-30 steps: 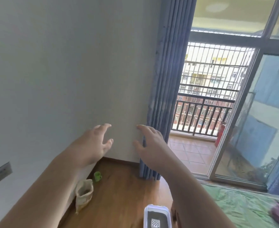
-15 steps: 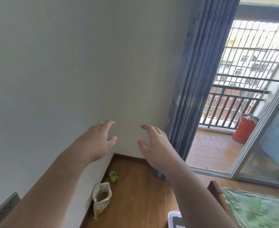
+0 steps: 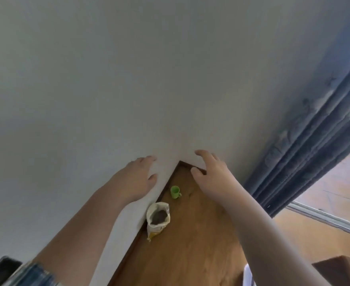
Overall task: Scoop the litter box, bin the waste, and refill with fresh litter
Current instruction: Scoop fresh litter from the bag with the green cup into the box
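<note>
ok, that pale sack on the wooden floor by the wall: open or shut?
Open. The pale sack stands upright on the wooden floor, mouth spread wide, dark grey granules visible inside.

Daylight enters at 3 o'clock, past the curtain (image 3: 306,153); the orange floor (image 3: 333,188) there glows warm, near blown out. Wall (image 3: 128,69) from 9 to 12 is dim, flat grey, shadows soft. My left hand (image 3: 138,182) and right hand (image 3: 213,178) are evenly lit, edges soft. Whole frame slightly blurred; wide-angle bending strong at the edges.
</note>
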Demonstrator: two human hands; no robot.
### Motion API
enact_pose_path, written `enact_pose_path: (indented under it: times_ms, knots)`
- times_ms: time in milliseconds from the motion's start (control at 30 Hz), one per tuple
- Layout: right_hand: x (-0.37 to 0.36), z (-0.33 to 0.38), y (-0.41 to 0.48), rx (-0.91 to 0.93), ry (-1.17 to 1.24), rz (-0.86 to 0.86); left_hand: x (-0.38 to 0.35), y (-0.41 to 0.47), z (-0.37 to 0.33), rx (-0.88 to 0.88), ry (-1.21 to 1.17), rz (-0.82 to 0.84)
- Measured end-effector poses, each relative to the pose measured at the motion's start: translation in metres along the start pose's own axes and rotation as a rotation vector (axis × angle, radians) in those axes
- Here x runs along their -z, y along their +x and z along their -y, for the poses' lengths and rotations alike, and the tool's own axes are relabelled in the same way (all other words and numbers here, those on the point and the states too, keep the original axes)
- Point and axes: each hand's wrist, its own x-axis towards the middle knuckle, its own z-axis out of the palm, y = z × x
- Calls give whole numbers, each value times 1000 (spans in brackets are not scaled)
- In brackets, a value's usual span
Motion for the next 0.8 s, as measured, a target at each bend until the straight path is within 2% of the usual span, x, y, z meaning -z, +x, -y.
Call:
enact_pose_path:
  times_ms: [167,433,633,800]
  knots:
    - [-60,-31,96,-73,-18,182,-56,62,57,132,-69,137]
    - [-192,-98,205,-322,-26,405,-182,166,139,267,-170,409]
    - [-313,-180,280,-493,59,389,-317,253,196,386,-235,591]
    - [-444,-284,320,-538,78,444,-474,288,243,600,-303,658]
